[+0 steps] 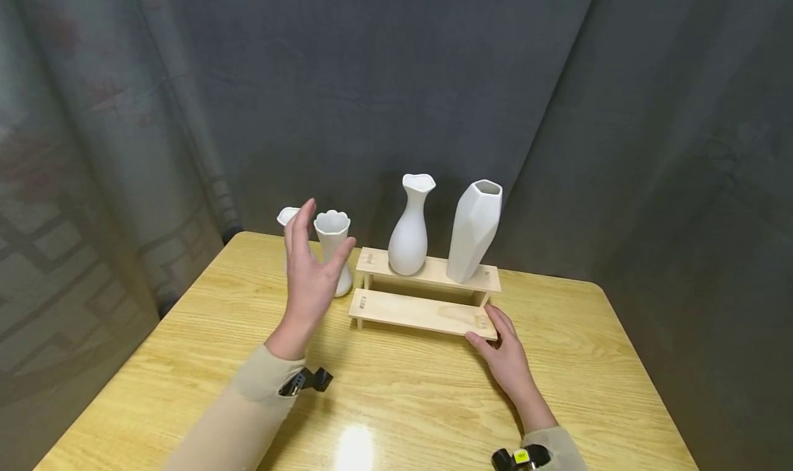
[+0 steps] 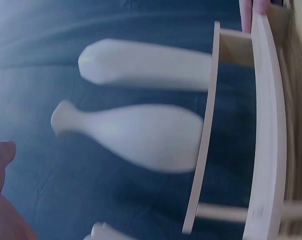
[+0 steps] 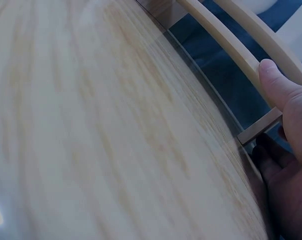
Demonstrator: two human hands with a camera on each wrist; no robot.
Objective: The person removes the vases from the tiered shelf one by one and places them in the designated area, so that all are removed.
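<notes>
My right hand [image 1: 509, 359] grips the right end of the lower step of a two-tier wooden stand [image 1: 421, 312], its thumb on the front edge. On the upper tier stand a white bottle-shaped vase [image 1: 409, 240] with a wavy rim and a white faceted vase [image 1: 473, 230] to its right. My left hand [image 1: 308, 281] is raised left of the stand, thumb and fingers spread, holding nothing. Just beyond it a white vase with a scalloped rim [image 1: 332, 224] stands on the table, partly covered by the hand. Another white vase [image 1: 287, 215] shows little more than its rim behind the fingers.
The stand and vases are near the back edge of a light wooden table [image 1: 396, 402]. A dark grey curtain [image 1: 372, 78] hangs right behind it, and a patterned curtain [image 1: 68, 182] hangs on the left.
</notes>
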